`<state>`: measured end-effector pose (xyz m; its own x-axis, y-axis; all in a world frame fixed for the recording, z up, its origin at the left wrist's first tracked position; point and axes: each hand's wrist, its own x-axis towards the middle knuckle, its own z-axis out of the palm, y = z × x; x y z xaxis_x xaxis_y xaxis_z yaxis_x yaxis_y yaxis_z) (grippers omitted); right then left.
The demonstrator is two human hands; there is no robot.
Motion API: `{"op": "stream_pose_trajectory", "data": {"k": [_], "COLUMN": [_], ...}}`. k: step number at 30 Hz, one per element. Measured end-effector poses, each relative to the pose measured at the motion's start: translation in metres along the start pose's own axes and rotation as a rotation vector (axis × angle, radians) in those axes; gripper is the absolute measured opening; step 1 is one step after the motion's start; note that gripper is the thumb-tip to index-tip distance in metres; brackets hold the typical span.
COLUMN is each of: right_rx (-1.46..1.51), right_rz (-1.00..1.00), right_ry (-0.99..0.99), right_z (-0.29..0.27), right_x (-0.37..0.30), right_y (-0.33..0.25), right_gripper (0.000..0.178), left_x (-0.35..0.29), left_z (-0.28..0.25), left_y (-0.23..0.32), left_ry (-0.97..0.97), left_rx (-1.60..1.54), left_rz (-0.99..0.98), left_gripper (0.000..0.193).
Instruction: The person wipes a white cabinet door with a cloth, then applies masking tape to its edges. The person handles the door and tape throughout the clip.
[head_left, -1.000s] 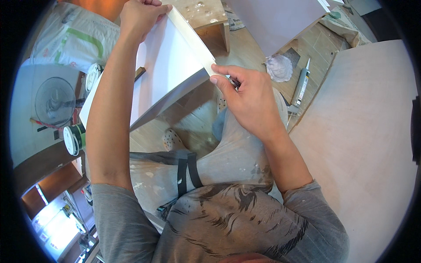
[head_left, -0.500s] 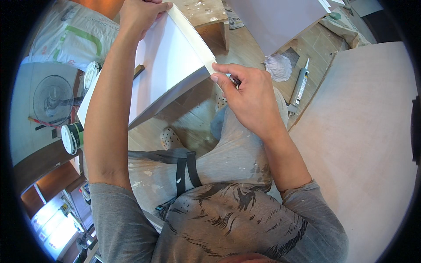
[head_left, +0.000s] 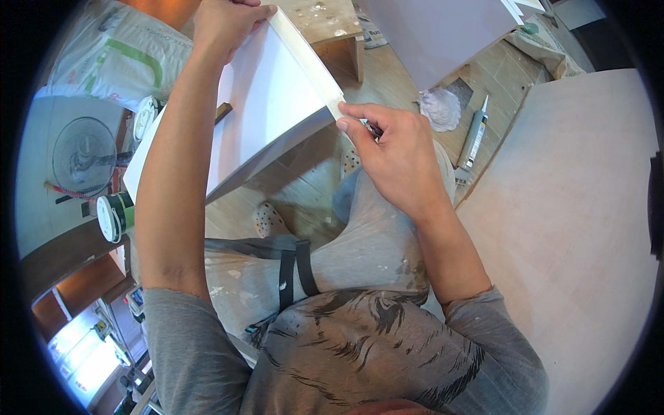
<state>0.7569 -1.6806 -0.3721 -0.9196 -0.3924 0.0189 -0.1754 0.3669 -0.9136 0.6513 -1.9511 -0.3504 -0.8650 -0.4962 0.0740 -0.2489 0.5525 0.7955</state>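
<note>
A white box-like panel piece [head_left: 277,90] with a grey outer side is tilted in front of me. Along its upper right edge runs a narrow cream strip [head_left: 308,59]. At the strip's far end is my left hand [head_left: 228,24], its thumb on the edge and its other fingers partly cut off by the picture's top. My right hand [head_left: 394,149] pinches the strip's near end at the corner between thumb and forefinger. Something small, dark and shiny shows within the curled right fingers; I cannot make out what it is. A small brown block [head_left: 223,112] shows against the white inner face, beside my left forearm.
A sealant cartridge [head_left: 474,135], a crumpled white cloth [head_left: 440,109] and a large pale board [head_left: 567,228] lie to the right. A wooden stool [head_left: 325,21] and a grey panel [head_left: 436,34] stand ahead. At left are a fan [head_left: 84,159], a tub [head_left: 114,216] and a sack [head_left: 124,59].
</note>
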Motion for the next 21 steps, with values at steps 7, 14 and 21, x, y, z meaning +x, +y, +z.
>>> {"op": "stream_pose_trajectory", "data": {"k": [7, 14, 21], "right_rx": [-0.013, -0.011, -0.024], "right_rz": [0.006, 0.020, 0.008], "right_ry": [-0.013, -0.010, -0.015], "right_z": [0.000, -0.002, -0.001], "right_x": [0.000, 0.001, 0.000], "right_y": [-0.001, 0.001, -0.001], "right_gripper": [0.025, 0.025, 0.024], "left_x": [0.000, -0.002, 0.020], "left_z": [0.001, 0.004, 0.002], "left_y": [0.001, 0.005, -0.035], "left_ry": [0.010, 0.004, -0.057], "left_rx": [0.015, 0.042, 0.018], "left_rz": [-0.013, -0.026, 0.056], "left_gripper": [0.022, 0.021, 0.025]}}
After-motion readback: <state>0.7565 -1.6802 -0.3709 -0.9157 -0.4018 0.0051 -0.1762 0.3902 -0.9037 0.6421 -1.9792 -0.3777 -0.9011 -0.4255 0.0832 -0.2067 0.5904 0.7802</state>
